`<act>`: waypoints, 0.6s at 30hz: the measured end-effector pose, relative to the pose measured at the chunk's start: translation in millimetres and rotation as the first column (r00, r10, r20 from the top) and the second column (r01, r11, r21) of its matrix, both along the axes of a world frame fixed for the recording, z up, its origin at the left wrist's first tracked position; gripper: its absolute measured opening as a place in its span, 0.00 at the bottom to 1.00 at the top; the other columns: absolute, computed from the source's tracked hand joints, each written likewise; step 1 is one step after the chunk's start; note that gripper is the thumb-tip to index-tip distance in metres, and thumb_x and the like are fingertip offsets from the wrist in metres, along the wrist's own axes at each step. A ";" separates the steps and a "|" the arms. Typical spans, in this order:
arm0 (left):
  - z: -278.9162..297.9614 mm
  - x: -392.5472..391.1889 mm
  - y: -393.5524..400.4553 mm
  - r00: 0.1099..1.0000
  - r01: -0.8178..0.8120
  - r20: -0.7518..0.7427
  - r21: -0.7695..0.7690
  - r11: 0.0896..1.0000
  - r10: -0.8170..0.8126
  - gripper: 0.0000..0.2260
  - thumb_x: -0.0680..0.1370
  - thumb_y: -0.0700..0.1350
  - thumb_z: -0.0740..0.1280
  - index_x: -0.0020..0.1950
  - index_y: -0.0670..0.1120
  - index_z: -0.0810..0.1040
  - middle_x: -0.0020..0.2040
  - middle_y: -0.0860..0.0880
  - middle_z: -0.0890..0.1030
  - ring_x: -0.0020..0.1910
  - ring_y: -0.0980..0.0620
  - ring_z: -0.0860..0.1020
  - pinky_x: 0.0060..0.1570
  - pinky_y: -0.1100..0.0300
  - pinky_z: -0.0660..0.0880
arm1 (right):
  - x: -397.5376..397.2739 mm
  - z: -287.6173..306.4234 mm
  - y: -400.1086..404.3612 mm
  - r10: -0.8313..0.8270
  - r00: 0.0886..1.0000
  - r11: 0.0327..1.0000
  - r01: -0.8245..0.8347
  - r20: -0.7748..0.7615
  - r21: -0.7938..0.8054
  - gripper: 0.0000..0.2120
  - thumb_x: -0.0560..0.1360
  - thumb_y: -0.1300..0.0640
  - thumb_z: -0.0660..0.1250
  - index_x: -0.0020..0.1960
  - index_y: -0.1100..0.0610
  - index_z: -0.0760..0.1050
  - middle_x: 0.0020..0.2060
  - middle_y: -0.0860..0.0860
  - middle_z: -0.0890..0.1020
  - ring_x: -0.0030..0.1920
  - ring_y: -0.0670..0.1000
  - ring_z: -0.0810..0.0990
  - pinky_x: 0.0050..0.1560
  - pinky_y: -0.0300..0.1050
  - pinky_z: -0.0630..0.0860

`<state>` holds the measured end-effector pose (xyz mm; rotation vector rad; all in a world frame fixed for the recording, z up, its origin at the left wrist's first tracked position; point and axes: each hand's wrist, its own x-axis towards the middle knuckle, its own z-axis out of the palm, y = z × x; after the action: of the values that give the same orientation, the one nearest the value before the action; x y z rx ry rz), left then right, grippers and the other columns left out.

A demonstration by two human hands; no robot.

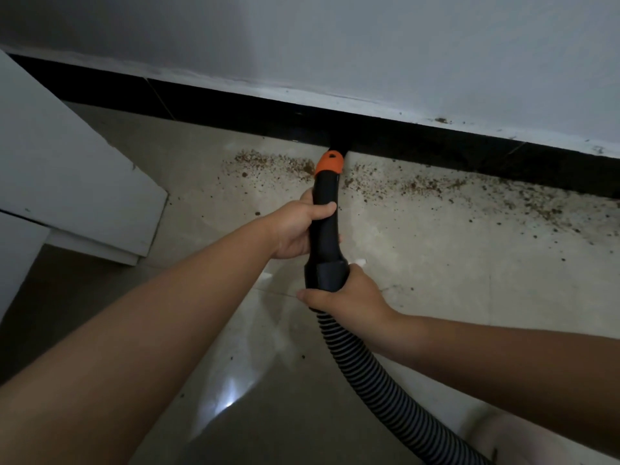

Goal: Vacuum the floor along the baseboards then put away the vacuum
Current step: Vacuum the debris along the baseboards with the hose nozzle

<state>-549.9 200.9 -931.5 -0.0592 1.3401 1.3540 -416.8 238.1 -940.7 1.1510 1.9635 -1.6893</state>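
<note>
Nearest us, our forearms reach forward. Left hand [295, 229] wraps the black vacuum wand [324, 213], thumb across its top; right hand [345, 293] clamps the collar where the ribbed hose [385, 387] joins. We see the wand's orange tip [329, 162] meeting the black baseboard [235, 105] at the far floor edge, brown debris [419, 187] scattered left and right. We read no writing.

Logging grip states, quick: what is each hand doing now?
Left hand: grips the black wand.
Right hand: grips the hose cuff.
</note>
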 end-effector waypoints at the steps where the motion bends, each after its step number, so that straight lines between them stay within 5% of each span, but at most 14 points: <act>1: -0.4 1.4 2.3 1.000 0.014 -0.005 -0.005 1.000 -0.014 0.19 0.81 0.38 0.56 0.70 0.50 0.60 0.44 0.46 0.71 0.38 0.47 0.73 0.38 0.55 0.76 | 2.0 -1.4 0.8 -0.007 1.000 1.000 0.007 0.000 0.001 0.27 0.64 0.50 0.77 0.57 0.57 0.70 0.47 0.52 0.79 0.45 0.49 0.80 0.39 0.41 0.77; 9: 0.3 10.5 15.7 0.997 0.071 -0.024 -0.076 0.995 -0.073 0.15 0.81 0.39 0.57 0.66 0.49 0.62 0.45 0.45 0.72 0.39 0.46 0.75 0.46 0.49 0.75 | 15.6 -5.5 9.6 -0.039 0.999 0.999 0.039 -0.008 0.021 0.25 0.65 0.52 0.76 0.57 0.56 0.70 0.47 0.50 0.79 0.44 0.47 0.79 0.40 0.40 0.77; 14: -7.4 7.7 22.2 0.964 -0.129 -0.254 -0.203 0.971 0.075 0.18 0.78 0.42 0.63 0.66 0.41 0.62 0.54 0.42 0.73 0.52 0.42 0.75 0.56 0.46 0.75 | 16.9 -1.0 23.0 0.039 0.996 0.988 -0.027 -0.076 0.152 0.19 0.68 0.56 0.73 0.52 0.54 0.66 0.41 0.45 0.73 0.38 0.41 0.73 0.29 0.29 0.69; 18: -9.7 7.2 15.4 0.927 -0.164 -0.365 -0.186 0.969 0.087 0.14 0.77 0.42 0.64 0.59 0.44 0.63 0.53 0.42 0.73 0.52 0.42 0.75 0.55 0.46 0.75 | 15.4 -0.5 19.2 0.096 0.990 0.981 -0.077 -0.104 0.175 0.19 0.68 0.56 0.73 0.50 0.54 0.65 0.40 0.45 0.72 0.36 0.41 0.72 0.28 0.28 0.69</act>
<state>-542.8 216.3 -941.2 -0.0486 1.8123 1.3655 -401.4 257.3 -941.2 1.0290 2.2309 -1.5985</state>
